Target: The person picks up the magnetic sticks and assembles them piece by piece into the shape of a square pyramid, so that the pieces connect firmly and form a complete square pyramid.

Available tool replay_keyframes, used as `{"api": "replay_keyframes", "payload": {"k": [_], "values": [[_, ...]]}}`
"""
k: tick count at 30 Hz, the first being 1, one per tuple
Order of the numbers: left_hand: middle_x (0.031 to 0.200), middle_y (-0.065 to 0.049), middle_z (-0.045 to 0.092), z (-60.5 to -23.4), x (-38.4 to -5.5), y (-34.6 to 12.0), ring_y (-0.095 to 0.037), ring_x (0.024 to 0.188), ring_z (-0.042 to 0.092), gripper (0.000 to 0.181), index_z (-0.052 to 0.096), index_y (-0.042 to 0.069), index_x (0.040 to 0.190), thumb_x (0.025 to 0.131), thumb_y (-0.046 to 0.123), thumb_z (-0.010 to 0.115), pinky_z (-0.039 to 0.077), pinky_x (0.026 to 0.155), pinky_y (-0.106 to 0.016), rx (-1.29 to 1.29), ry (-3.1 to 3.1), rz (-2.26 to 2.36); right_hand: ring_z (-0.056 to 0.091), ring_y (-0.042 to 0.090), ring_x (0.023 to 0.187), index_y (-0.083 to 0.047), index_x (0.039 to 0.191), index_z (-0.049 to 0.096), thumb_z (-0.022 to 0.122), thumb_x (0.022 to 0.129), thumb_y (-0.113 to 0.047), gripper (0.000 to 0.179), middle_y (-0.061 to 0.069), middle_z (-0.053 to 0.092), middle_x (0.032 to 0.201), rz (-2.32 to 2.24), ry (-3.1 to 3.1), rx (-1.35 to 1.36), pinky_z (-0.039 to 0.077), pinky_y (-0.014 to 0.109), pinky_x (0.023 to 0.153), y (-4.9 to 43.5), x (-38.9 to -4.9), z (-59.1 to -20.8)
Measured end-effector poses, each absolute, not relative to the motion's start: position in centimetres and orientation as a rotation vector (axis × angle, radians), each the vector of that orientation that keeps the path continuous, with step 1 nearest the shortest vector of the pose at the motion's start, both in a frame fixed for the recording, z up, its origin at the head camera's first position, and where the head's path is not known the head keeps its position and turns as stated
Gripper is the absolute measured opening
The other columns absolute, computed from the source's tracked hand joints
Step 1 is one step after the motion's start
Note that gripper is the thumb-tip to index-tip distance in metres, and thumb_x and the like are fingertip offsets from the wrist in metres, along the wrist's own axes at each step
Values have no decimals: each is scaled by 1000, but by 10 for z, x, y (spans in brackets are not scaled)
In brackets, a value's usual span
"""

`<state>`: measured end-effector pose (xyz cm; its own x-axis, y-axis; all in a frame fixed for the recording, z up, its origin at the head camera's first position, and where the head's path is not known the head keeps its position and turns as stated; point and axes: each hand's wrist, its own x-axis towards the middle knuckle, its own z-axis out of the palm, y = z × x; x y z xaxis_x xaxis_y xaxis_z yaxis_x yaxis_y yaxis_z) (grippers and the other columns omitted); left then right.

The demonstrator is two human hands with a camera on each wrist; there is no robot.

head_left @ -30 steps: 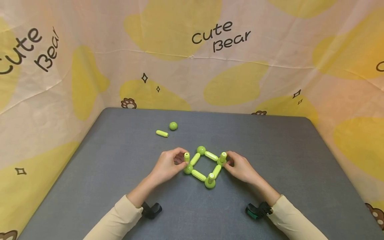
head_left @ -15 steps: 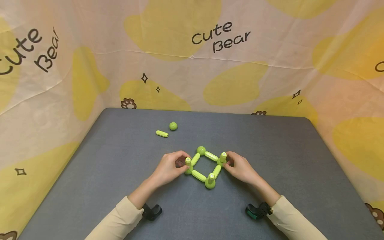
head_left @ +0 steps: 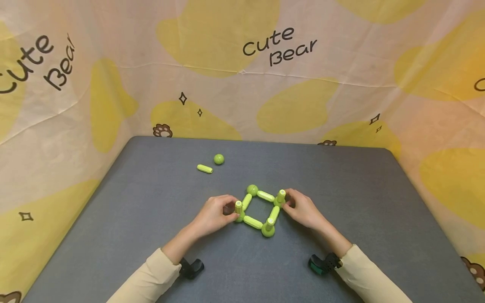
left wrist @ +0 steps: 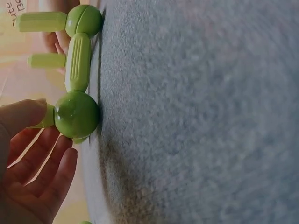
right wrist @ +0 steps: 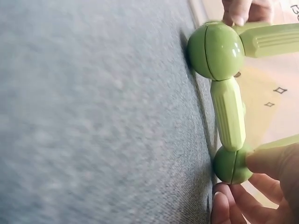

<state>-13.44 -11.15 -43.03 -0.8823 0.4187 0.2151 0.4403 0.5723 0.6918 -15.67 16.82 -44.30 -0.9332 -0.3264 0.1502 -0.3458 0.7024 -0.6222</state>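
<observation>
Turned slightly since earlier, lower centre: frame (head_left: 252, 222) between left hand (head_left: 214, 215) pinching stick (head_left: 238, 208) and right hand (head_left: 305, 211) gripping ball (right wrist: 228, 165); "Cute Bear" lettering (head_left: 279, 46), top centre.

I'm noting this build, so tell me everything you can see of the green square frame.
The green frame appears to rest on the gray table, turned diamond-wise in the head view. Four shiny green balls form its corners, joined by four paler ribbed rods, all plastic-looking. Upright rods stand on the left, right and near balls; the far ball bears none. The left hand pinches the left upright rod; the right hand holds the right corner ball.
</observation>
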Motion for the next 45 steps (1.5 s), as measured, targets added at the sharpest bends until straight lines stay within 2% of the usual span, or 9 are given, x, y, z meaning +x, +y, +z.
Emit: {"api": "replay_keyframes", "payload": {"k": [8, 19, 27, 34, 41, 45], "values": [[80, 8, 62, -428, -129, -106, -8, 71, 61, 15, 67, 14, 87, 74, 13, 74, 49, 64, -21, -876, -2775, -1135, 64, 19, 82, -6, 108, 60, 63, 83, -10, 26, 10, 66, 99, 1156, -2891, 492, 50, 34, 70, 165, -171, -444], [80, 7, 61, -428, -117, -89, -6, 69, 60, 14, 67, 13, 87, 75, 11, 74, 49, 64, -20, -1008, -2752, -1188, 64, 18, 84, -6, 113, 59, 61, 86, -17, 28, 8, 66, 103, 1163, -2949, 466, 50, 31, 68, 156, -189, -443], [80, 6, 62, -426, -116, -85, -7, 71, 60, 15, 68, 13, 89, 76, 12, 73, 48, 64, -19, -1074, -2744, -1160, 63, 18, 83, -7, 112, 59, 61, 87, -18, 27, 8, 66, 103, 1192, -2945, 477, 49, 31, 69, 155, -187, -441], [87, 2, 66, -423, -131, -99, -7, 72, 60, 19, 69, 12, 95, 77, 11, 72, 49, 64, -22, -927, -2777, -1121, 62, 16, 81, -8, 111, 60, 62, 87, -14, 25, 6, 66, 104, 1191, -2936, 511, 47, 27, 65, 168, -169, -439], [95, 0, 65, -424, -157, -107, -12, 79, 61, 20, 68, 13, 97, 78, 11, 71, 49, 67, -26, -655, -2797, -1126, 59, 10, 80, -8, 111, 60, 56, 84, -2, 28, 3, 65, 102, 1169, -2924, 652, 47, 26, 68, 180, -146, -438], [100, 1, 63, -426, -166, -107, -15, 86, 61, 25, 68, 15, 102, 78, 12, 71, 50, 70, -28, -617, -2858, -1074, 58, 7, 79, -12, 112, 59, 58, 84, -3, 30, -2, 62, 98, 1139, -2932, 731, 48, 26, 69, 184, -134, -437]]}}
